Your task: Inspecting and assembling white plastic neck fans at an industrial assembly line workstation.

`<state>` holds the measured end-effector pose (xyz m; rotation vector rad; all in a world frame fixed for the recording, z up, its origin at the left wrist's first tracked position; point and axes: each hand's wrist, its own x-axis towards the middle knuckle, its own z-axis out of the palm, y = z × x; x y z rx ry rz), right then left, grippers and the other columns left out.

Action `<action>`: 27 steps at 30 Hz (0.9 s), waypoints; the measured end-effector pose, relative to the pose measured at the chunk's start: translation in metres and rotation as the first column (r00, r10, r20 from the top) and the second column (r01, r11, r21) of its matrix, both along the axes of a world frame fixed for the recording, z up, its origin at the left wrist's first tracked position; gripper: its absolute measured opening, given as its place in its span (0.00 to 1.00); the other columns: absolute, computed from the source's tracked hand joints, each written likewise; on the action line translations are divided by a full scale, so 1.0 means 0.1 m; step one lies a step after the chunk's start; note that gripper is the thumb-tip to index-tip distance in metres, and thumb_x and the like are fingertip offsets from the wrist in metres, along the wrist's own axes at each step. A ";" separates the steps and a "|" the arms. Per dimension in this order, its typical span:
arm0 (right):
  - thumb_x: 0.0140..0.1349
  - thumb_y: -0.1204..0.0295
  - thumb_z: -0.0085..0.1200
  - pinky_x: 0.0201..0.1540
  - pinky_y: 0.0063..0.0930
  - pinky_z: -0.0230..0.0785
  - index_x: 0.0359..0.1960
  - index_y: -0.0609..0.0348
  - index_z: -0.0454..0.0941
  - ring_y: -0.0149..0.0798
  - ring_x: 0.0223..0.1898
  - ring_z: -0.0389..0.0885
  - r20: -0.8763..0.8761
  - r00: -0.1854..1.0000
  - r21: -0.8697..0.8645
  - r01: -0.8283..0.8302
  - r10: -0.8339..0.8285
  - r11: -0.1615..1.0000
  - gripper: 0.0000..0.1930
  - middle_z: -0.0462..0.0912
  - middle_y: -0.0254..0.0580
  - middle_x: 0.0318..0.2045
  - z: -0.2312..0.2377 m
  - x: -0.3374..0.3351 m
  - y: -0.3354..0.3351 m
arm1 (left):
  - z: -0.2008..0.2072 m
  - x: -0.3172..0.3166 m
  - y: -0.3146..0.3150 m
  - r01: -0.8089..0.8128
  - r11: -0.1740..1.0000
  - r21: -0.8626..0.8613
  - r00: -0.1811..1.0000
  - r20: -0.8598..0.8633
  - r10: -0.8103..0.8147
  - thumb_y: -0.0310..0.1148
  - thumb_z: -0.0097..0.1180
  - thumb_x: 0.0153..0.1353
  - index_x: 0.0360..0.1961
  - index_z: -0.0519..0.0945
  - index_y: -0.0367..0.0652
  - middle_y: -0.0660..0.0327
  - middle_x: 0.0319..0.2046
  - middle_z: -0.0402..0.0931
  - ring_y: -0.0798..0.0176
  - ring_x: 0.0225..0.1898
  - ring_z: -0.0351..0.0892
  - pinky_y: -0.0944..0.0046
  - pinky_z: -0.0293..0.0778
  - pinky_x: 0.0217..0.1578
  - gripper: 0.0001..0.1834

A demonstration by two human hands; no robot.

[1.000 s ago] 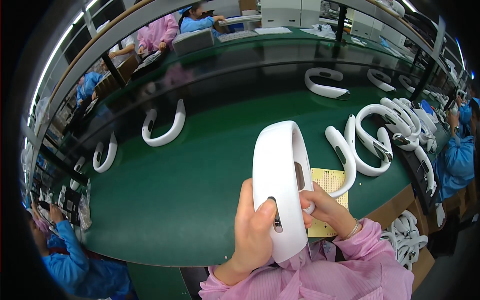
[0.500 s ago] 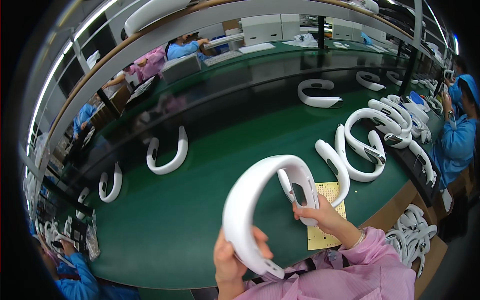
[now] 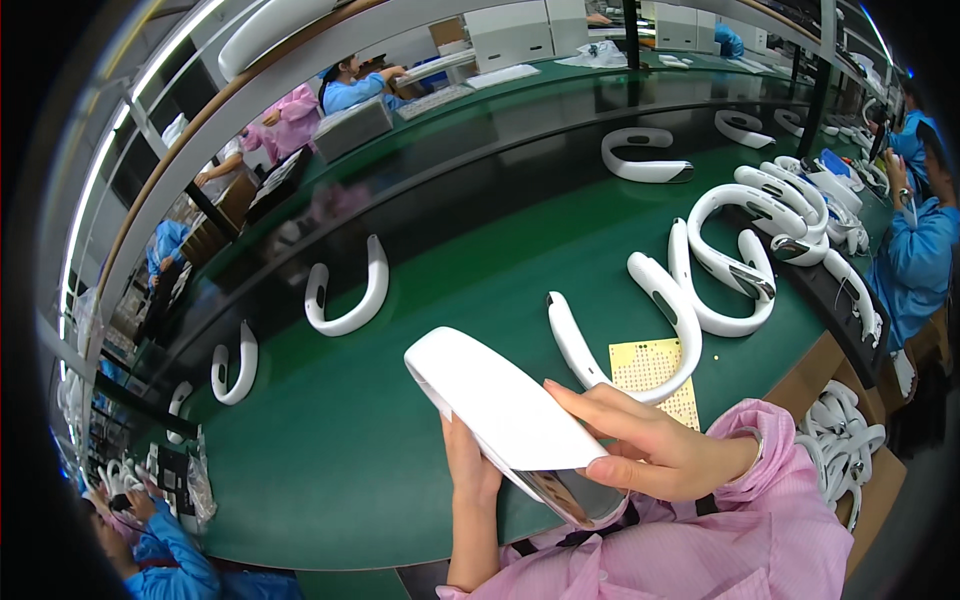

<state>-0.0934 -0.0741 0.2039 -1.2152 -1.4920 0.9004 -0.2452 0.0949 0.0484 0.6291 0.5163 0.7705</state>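
Both my hands hold a white U-shaped neckband [image 3: 500, 400], its smooth outer side turned up and a mirror-like end toward me. My left hand [image 3: 468, 462] grips it from beneath; its fingertips are hidden behind the band. My right hand [image 3: 645, 440] is closed on the nearer part, thumb beside the mirrored end and fingers along the edge. Just beyond my right hand, another white neckband [image 3: 685, 330] lies on the green bench, partly over a yellow printed sheet [image 3: 640, 362].
More neckbands [image 3: 350, 318] lie along the green bench [image 3: 330, 460]. Several overlap on a black tray [image 3: 835, 330] at the right. A cardboard box [image 3: 870, 490] of white bands stands lower right. People in blue [image 3: 915, 250] sit at both sides. A rail [image 3: 250, 95] crosses above.
The held neckband has rolled over and come lower, its outer face now up. My right hand has shifted from its inner windowed end to the mirrored end. The view has moved slightly.
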 end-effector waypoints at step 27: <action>0.56 0.61 0.59 0.40 0.23 0.69 0.48 0.62 0.64 0.26 0.36 0.74 -0.321 0.890 -0.097 0.310 -0.325 0.946 0.25 0.74 0.35 0.35 -0.05 0.48 0.32 | 0.97 -0.07 -0.13 -0.147 0.786 0.601 0.982 -0.008 0.190 0.64 0.50 0.54 0.41 0.68 0.36 0.61 0.28 0.65 0.66 0.35 0.70 0.61 0.72 0.35 0.36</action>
